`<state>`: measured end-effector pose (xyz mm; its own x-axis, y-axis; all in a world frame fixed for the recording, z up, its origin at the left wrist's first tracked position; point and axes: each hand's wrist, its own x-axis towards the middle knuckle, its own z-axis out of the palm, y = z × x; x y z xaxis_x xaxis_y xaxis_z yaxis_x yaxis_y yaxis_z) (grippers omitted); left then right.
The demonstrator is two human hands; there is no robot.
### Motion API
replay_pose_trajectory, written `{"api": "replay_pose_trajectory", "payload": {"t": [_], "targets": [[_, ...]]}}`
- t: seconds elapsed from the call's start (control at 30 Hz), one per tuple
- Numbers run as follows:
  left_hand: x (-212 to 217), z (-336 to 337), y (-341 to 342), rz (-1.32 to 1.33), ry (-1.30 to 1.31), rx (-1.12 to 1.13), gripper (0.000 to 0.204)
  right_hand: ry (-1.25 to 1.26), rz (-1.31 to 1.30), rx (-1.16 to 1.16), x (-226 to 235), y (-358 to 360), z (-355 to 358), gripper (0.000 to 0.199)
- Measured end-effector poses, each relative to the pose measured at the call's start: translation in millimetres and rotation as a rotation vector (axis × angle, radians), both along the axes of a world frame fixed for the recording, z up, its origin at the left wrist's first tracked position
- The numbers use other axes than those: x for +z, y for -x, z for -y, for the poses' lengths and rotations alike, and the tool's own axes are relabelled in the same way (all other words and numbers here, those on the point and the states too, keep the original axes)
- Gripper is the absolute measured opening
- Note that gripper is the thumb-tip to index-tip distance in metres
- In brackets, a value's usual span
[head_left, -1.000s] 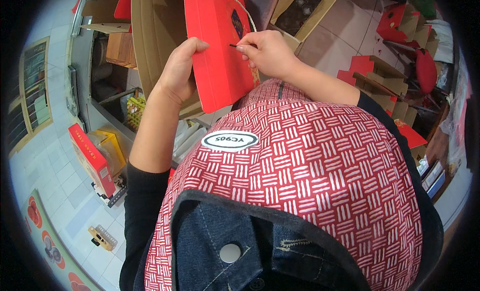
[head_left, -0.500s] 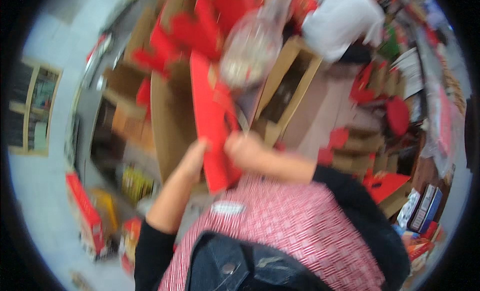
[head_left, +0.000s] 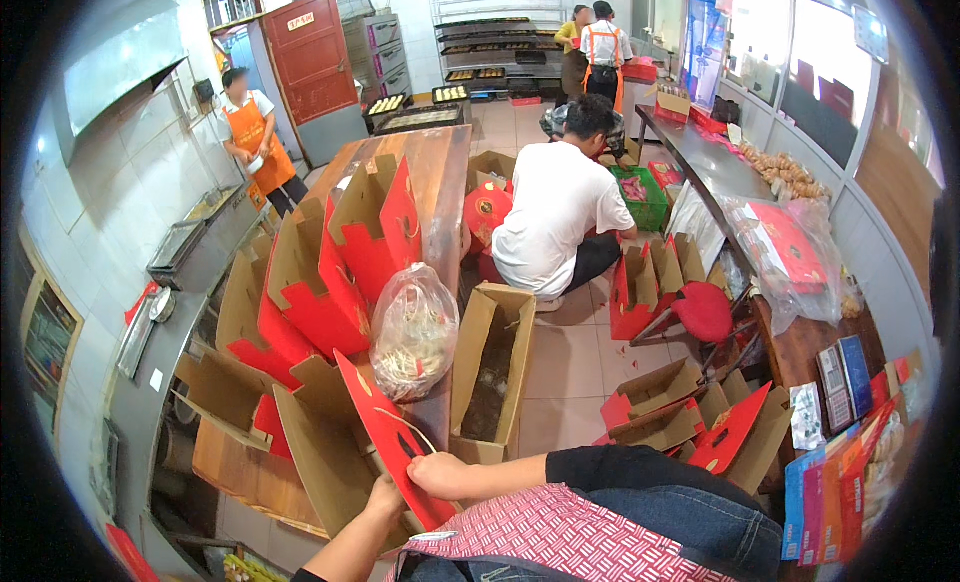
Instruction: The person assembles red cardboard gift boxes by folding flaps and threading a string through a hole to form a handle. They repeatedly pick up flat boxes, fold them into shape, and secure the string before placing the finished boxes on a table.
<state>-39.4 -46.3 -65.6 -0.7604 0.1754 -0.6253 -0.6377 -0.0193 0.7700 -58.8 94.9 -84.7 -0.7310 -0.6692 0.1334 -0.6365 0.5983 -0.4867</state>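
Observation:
In front of me an open cardboard gift box [head_left: 312, 444] with a red outer panel [head_left: 388, 437] stands tilted at the table's near end. A thin pale rope handle [head_left: 424, 437] loops out of the panel's face. My right hand [head_left: 440, 474] is closed on the rope, against the red face. My left hand [head_left: 386, 500] is at the inner, brown side of the same panel; its fingertips are hidden. Just beyond the panel, a clear plastic bag [head_left: 414, 332] of pale cords sits on the wooden table [head_left: 440, 212].
More open red boxes [head_left: 345, 282] crowd the table's left. A long brown carton [head_left: 492, 367] stands to its right. A person in a white shirt [head_left: 556, 232] squats ahead, near a red stool [head_left: 703, 312]. Boxes [head_left: 655, 397] lie on the floor at right. Others stand farther back.
The view has lifted from a blurred, close look down to the wider room. Both hands are still at the red panel, which now appears lower in the picture.

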Motion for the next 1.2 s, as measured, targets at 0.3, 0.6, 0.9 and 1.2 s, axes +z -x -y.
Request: {"api": "replay_pose_trajectory", "payload": {"t": [0.3, 0.6, 0.9, 1.2], "targets": [[-32.5, 17.9, -2.2, -0.132, 0.099, 0.156, 0.042, -0.165, -0.154, 0.145, -49.7, -4.6, -1.8, 0.015], [42.6, 1.9, 20.5, -0.6, 0.802, -0.196, 0.06, -0.211, -0.164, 0.119, -147.1, 12.2, 5.7, 0.015], [60.7, 27.3, 8.6, -0.567, 0.852, -0.298, 0.037, 0.071, -0.065, 0.1, -130.0, 22.6, 11.3, 0.024], [114.6, 96.6, -58.6, -0.379, 1.197, -0.769, 0.042, 0.366, -0.294, -0.387, -43.6, 235.9, -120.5, 0.014]]}}
